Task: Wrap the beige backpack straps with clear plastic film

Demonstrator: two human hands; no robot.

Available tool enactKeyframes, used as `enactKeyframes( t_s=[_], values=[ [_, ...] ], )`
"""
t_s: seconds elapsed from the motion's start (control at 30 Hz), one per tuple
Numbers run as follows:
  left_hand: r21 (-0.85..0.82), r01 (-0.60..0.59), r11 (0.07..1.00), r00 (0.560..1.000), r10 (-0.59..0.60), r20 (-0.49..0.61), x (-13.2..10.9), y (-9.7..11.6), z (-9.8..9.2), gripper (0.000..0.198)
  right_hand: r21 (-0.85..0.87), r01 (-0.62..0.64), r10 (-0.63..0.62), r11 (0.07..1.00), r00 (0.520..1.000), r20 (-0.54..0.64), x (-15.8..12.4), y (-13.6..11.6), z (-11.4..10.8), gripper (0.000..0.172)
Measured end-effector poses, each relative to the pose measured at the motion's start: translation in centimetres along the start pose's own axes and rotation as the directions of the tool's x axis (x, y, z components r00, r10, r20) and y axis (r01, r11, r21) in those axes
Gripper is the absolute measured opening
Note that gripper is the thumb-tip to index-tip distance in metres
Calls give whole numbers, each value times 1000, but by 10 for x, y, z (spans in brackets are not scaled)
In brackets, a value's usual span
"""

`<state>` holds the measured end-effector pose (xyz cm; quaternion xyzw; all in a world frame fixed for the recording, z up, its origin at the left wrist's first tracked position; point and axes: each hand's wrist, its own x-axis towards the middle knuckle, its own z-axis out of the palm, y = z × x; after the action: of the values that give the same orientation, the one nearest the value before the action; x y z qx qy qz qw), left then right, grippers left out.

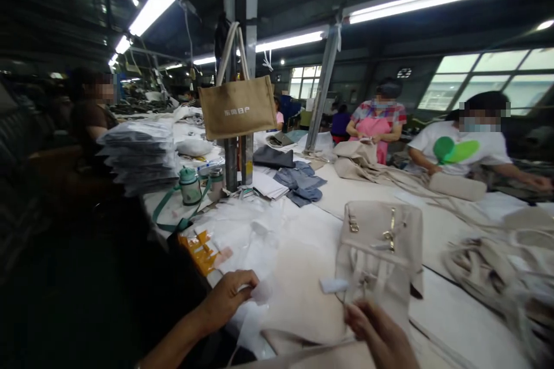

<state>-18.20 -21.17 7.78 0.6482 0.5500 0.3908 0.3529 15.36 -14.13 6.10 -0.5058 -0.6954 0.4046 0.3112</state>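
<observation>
Over worktable | left fingers pinch plastic | right fingers near beige bag

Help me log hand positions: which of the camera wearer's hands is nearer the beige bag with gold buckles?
Right. The right hand is at the near end of the beige bag, contact unclear; the left hand is farther off, left of it, by clear plastic.

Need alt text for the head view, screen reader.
A person's left hand pinches clear plastic; their blurred right hand is near a beige bag with gold-toned hardware on a cluttered worktable. Beyond, a brown tote hangs at a post, and co-workers appear under tube lights.
</observation>
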Motion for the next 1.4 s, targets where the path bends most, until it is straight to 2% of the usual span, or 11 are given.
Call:
enactKeyframes(
  t_s=[0.13, 0.2, 0.27, 0.47, 0.6, 0.77, 0.9, 1.07, 1.2, 1.33, 1.4],
  values=[
    [105, -45, 993, 998, 41, 37, 1, -1, -1, 24, 275, 1, -45, 962, 987, 157, 35, -46, 99, 42],
    [133, -51, 990, 998, 44, 55, 1, -2, -2, 23, 340, -20, -64, 940, 970, 233, 42, -56, 127, 38],
    [154, -41, 987, 998, 32, 61, 2, -4, -4, 22, 355, -43, -63, 934, 958, 281, 45, -59, 138, 20],
    [90, 16, 996, 995, -25, 97, -11, -2, -4, 13, 204, 33, -64, 978, 987, 147, 26, -63, 139, 21],
    [93, 62, 994, 978, -79, 193, -32, -1, -3, 10, 146, 82, -104, 986, 983, 153, 1, -64, 156, 19],
    [258, 209, 943, 929, -274, 250, -60, 0, -14, 11, 366, 3, -113, 931, 953, 281, -18, -67, 168, 12],
    [294, 215, 931, 930, -287, 229, -71, 11, -22, 14, 514, -155, -82, 844, 909, 409, -22, -74, 168, 11],
    [-4, 215, 977, 969, -213, 127, -60, 20, -14, 12, 319, -45, -73, 947, 934, 349, -3, -84, 163, 17],
    [-275, 244, 930, 968, -252, 7, -50, 8, -3, 6, 152, 69, -115, 986, 942, 317, 20, -86, 160, 20],
    [-337, 262, 904, 959, -283, -11, -50, -8, -1, 13, 70, 68, -86, 995, 954, 287, 29, -66, 155, 32],
    [-358, 256, 898, 959, -283, -22, -53, -17, -2, 15, -56, 132, -117, 990, 969, 218, 26, -46, 155, 24]
  ],
)
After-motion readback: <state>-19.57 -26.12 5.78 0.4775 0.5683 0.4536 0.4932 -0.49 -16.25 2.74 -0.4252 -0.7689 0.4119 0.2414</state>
